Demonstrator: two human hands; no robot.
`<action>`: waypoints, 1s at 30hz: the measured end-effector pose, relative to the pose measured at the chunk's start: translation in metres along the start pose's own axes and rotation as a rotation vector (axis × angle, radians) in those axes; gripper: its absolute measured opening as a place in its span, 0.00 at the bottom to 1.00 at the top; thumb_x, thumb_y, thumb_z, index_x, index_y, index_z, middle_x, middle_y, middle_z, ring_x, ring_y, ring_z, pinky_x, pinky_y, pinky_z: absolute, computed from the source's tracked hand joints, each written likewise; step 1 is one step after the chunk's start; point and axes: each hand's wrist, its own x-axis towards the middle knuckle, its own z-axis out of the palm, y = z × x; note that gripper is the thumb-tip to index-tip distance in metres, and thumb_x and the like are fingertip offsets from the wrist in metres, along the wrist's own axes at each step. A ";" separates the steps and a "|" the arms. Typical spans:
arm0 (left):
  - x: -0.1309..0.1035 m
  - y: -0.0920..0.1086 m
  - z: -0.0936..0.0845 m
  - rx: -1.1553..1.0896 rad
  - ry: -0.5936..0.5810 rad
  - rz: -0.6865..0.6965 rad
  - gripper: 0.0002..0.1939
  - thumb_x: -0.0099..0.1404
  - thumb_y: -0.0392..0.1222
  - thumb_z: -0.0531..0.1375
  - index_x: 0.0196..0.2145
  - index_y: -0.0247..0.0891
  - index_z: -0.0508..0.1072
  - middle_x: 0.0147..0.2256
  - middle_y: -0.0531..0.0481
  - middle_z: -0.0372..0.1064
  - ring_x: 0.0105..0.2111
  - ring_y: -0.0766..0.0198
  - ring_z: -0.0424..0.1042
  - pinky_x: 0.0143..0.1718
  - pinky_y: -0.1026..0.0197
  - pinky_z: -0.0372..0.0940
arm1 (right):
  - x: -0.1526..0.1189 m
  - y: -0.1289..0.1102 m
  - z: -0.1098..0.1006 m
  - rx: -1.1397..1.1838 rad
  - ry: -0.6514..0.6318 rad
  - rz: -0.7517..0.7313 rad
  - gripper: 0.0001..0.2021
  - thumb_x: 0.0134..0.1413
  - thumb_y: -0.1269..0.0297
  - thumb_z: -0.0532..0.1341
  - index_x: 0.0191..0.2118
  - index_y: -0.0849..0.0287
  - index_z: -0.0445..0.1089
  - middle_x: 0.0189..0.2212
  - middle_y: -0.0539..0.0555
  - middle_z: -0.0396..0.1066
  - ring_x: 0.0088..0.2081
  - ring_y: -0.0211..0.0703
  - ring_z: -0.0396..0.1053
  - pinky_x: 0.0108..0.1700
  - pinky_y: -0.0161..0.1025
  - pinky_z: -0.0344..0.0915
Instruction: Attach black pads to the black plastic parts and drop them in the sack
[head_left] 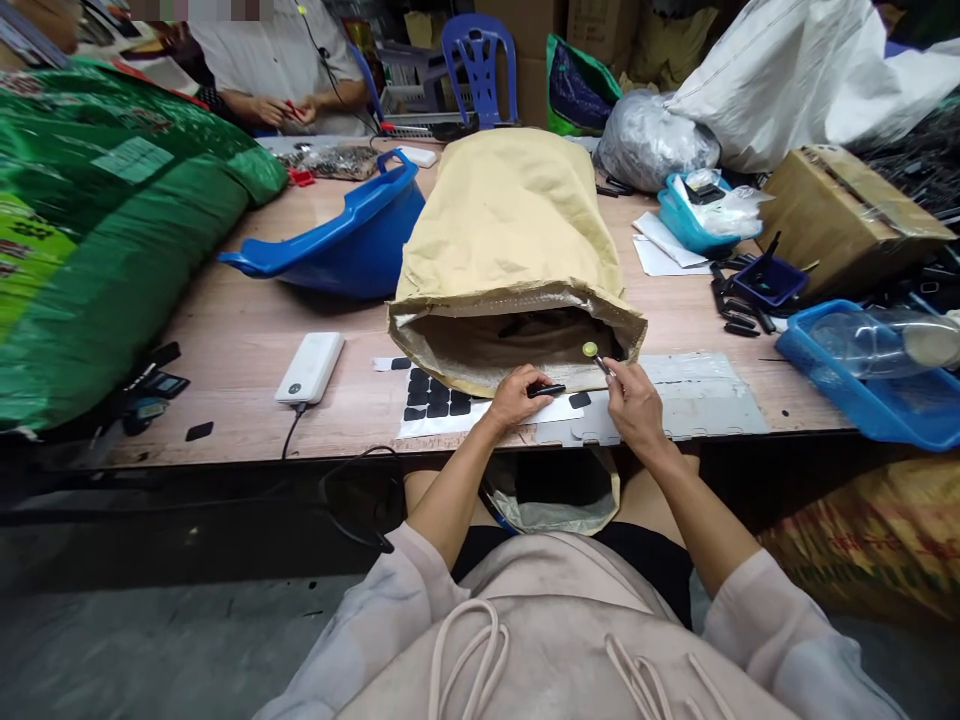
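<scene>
My left hand [517, 398] is closed around a small black elongated piece [546, 390] at the table's front edge. In my right hand [632, 402] is a short metal-handled tool with a round yellow-green head [590, 350], held up just right of the black piece and apart from it. Directly behind both hands lies a large tan paper sack [517, 220], its mouth gaping toward me and dark inside. Beneath my left forearm is a white sheet with black rounded-square stickers [437, 398]. One loose black sticker [580, 400] sits between my hands.
Left stand a white power bank [310, 367] with a cable, a blue basin [345, 235] and a bulging green sack [112, 230]. Right are a blue tray [870, 400], a cardboard box [840, 215] and black pieces. An open bag [555, 500] sits between my knees. Another person [281, 60] works opposite.
</scene>
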 end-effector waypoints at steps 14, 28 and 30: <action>0.002 0.003 0.001 0.078 -0.045 0.006 0.05 0.57 0.38 0.71 0.32 0.38 0.80 0.34 0.50 0.73 0.39 0.59 0.69 0.46 0.58 0.65 | -0.057 -0.055 0.008 0.186 -0.079 -0.081 0.21 0.73 0.64 0.49 0.62 0.52 0.73 0.38 0.55 0.71 0.40 0.44 0.71 0.47 0.38 0.69; 0.002 0.002 0.007 0.028 0.018 -0.024 0.09 0.53 0.33 0.72 0.34 0.39 0.83 0.35 0.50 0.77 0.40 0.58 0.72 0.46 0.58 0.66 | -0.056 -0.039 0.003 0.094 -0.084 -0.025 0.21 0.71 0.65 0.50 0.61 0.53 0.73 0.37 0.54 0.71 0.38 0.42 0.71 0.44 0.36 0.68; 0.002 0.002 0.007 0.037 0.013 -0.020 0.09 0.54 0.33 0.72 0.35 0.39 0.83 0.35 0.50 0.76 0.40 0.58 0.71 0.46 0.58 0.66 | -0.046 -0.033 0.001 0.071 -0.048 -0.026 0.21 0.71 0.64 0.50 0.62 0.52 0.73 0.39 0.54 0.71 0.40 0.43 0.71 0.46 0.36 0.68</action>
